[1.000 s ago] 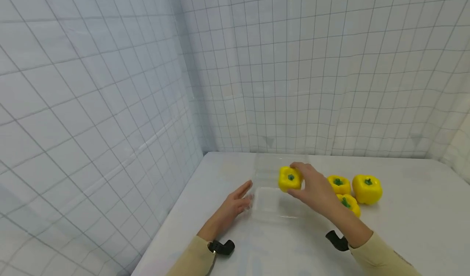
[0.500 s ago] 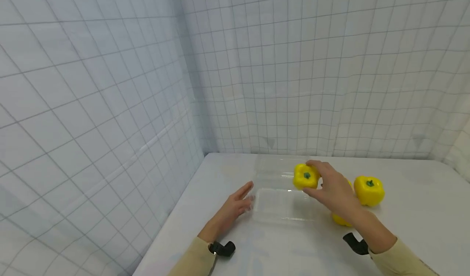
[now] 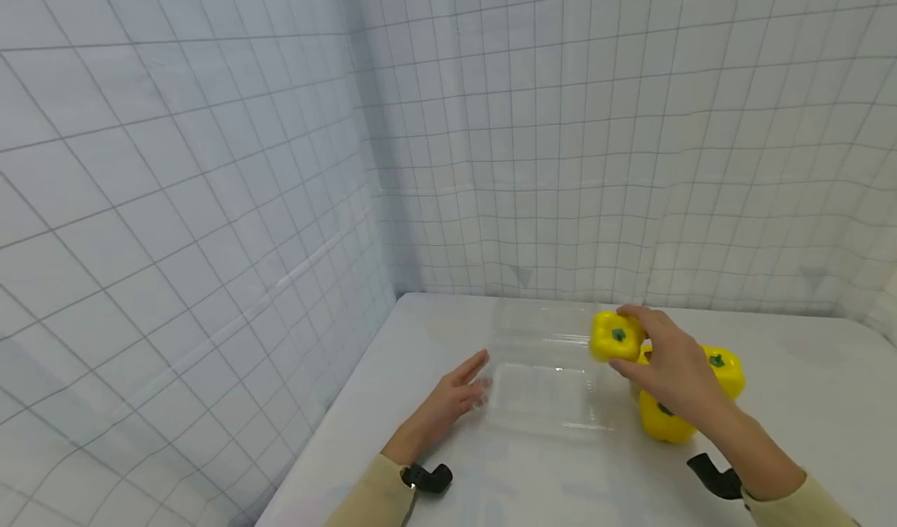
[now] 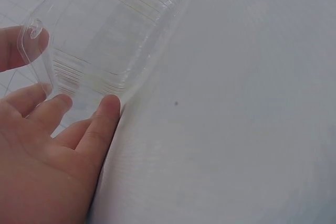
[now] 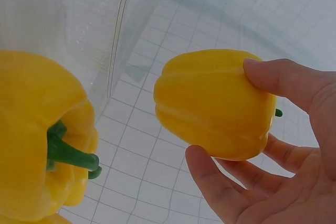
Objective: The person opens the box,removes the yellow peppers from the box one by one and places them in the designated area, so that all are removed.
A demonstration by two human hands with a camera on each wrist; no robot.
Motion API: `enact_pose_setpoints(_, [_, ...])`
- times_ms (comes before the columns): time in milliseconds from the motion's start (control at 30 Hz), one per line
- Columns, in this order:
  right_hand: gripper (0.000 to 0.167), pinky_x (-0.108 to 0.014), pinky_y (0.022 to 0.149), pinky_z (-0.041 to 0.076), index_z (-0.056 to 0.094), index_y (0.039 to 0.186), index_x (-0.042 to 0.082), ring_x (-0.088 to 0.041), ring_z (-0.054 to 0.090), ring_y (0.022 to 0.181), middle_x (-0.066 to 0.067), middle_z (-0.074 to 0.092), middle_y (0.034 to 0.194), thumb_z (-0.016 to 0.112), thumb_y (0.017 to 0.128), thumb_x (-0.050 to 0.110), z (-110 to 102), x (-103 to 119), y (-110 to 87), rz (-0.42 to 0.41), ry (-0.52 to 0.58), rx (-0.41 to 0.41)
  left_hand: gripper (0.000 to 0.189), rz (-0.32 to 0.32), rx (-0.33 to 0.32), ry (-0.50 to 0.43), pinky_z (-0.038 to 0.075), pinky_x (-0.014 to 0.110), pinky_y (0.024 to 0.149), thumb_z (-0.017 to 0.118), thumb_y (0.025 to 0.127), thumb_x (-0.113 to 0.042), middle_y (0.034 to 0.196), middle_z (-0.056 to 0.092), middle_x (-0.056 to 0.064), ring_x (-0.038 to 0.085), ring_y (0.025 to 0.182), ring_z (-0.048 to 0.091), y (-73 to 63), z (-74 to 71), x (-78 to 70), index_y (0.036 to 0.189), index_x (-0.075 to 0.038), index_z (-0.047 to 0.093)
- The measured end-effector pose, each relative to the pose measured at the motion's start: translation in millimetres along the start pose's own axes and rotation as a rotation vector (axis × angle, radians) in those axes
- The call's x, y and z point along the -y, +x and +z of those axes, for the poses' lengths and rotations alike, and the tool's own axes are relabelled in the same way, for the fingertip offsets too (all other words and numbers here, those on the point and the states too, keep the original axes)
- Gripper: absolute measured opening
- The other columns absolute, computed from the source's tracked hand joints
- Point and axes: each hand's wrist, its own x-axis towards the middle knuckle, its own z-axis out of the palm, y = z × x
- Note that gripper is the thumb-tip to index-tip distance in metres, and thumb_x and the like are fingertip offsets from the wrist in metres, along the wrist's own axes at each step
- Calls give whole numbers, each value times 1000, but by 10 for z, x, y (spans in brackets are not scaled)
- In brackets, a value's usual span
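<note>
My right hand (image 3: 674, 367) holds a yellow bell pepper (image 3: 608, 339) above the table, just past the right side of a clear plastic clamshell box (image 3: 543, 391). In the right wrist view, thumb and fingers grip this bell pepper (image 5: 210, 106) near its green-stemmed end. My left hand (image 3: 448, 402) rests at the box's left side. Seen from the left wrist, its fairly straight fingers touch the clear wall (image 4: 100, 51) near the rim. Other yellow bell peppers (image 3: 666, 426) stand below and behind my right hand, partly hidden by it.
The box's clear lid (image 3: 539, 321) lies open toward the back of the white table (image 3: 546, 480). White grid-patterned cloth (image 3: 546, 138) hangs behind the table and along its left side. One bell pepper (image 5: 31, 135) looms close in the right wrist view.
My right hand has moved to the right with the bell pepper, from over the box toward the other peppers. My left hand keeps its place beside the box. The head view has shifted slightly.
</note>
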Motion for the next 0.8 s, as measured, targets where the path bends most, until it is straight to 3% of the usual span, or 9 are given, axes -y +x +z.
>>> enact_pose_setpoints(433, [73,-50,78,57,48,142,7,-33,60,104,-17,52,135,86,80,14,-119,-138,-136,-41,-11,-51,65,16,20,-5,40,35,106,50,104,-9,167,17,0,30,147,29,-25,12,43,162,-22,23])
enact_pose_setpoints(800, [75,-54,74,56,49,141,7,-36,63,95,-21,51,133,87,79,19,-249,-284,-197,-31,-60,-76,66,11,11,9,39,35,107,51,103,-9,166,19,-5,28,147,31,59,9,16,161,-27,25])
